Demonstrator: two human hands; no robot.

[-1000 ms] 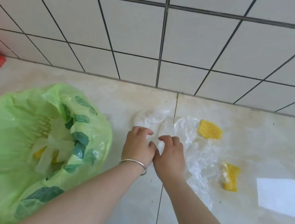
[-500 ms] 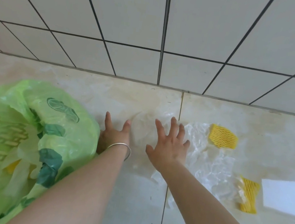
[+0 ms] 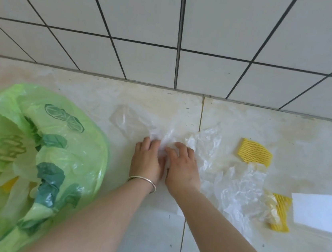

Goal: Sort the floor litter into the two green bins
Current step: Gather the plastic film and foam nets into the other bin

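We curl both grips, left hand (image 3: 148,161) and right hand (image 3: 183,165), side by side into the clear plastic film (image 3: 210,150), which spreads rightward across the floor (image 3: 147,238).

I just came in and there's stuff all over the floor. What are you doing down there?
A person is picking up litter. Both hands, the left hand and the right hand, are bunching up a clear plastic sheet on the tiled floor by the wall. A bin lined with a green bag waits to the left with some litter already inside. Two yellow foam nets and a white sheet of paper are still on the floor.
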